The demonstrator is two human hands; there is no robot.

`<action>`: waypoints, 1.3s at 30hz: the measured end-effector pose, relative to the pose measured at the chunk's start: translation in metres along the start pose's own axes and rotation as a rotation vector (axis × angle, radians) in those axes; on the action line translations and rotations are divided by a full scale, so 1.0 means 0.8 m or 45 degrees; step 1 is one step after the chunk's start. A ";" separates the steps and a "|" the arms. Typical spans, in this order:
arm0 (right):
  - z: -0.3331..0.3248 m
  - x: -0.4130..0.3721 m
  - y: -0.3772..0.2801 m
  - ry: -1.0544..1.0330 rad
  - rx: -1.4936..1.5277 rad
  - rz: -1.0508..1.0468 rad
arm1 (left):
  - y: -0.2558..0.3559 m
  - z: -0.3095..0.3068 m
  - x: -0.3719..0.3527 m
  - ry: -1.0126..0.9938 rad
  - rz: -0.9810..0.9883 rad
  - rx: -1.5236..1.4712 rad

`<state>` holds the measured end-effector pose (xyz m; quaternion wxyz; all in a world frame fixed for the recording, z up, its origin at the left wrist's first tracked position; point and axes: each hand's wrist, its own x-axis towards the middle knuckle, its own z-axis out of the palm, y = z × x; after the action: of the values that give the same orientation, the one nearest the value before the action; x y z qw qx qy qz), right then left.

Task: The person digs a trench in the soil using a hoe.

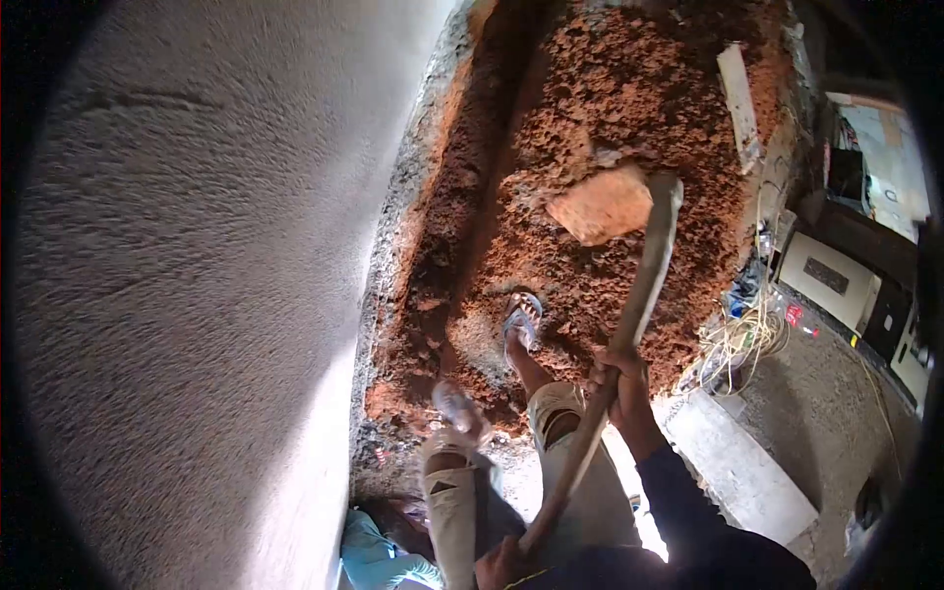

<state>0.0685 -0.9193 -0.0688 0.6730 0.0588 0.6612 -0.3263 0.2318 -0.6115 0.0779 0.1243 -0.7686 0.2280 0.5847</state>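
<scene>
A long wooden handle [644, 285] runs from the bottom middle up to the right, with a broad, soil-coloured blade [603, 205] at its top end, over loose red soil [610, 108]. My right hand [619, 383] is wrapped round the middle of the handle. Lower down, near my body, my left hand [501, 565] grips the handle's bottom end. My feet, in sandals, are at the near part of the soil, below the blade.
A rough grey wall [197, 246] fills the left side. A narrow board [739, 108] lies on the soil's right edge. Coiled cable [737, 344], a flat slab [742, 467] and a pale panel [829, 280] are at the right. Teal cloth [379, 556] shows bottom left.
</scene>
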 end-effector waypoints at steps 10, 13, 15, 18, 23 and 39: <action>-0.077 -0.150 -0.043 0.218 0.046 -0.279 | 0.054 -0.103 -0.054 -0.289 0.315 -0.130; -0.047 -0.175 -0.063 0.218 0.076 -0.355 | 0.057 -0.110 -0.051 -0.157 0.662 -0.085; -0.048 -0.164 -0.067 0.166 0.087 -0.309 | 0.056 -0.097 -0.050 -0.185 0.614 -0.237; -0.027 -0.134 -0.075 0.067 0.093 -0.234 | 0.065 -0.083 -0.041 -0.037 0.679 -0.186; 0.054 -0.042 -0.099 -0.016 0.057 -0.178 | 0.137 -0.088 -0.003 0.029 0.461 -0.075; 0.318 0.509 -0.240 -0.491 -0.469 -0.785 | 0.447 -0.133 0.563 0.439 0.591 -0.159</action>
<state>0.1502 -1.3460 -0.3487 0.6545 -0.3257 0.5570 -0.3940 0.2395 -1.0622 -0.2953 -0.1008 -0.7901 0.3789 0.4711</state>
